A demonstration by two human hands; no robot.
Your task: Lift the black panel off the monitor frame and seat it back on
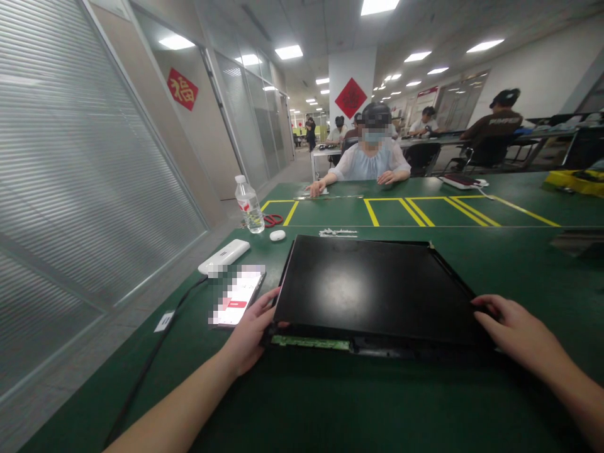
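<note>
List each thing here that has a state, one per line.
black flat rectangular panel, resting on green table, held at both near corners
left hand, fingers gripping panel's near left corner
right hand, fingers gripping near right corner
slim rectangular smartphone, lying flat, screen lit
clear plastic water bottle, upright, capped
small white oval earbud case, shut

Assembly workshop: green marked workbenches [425, 211], seated workers [372, 160].
</note>
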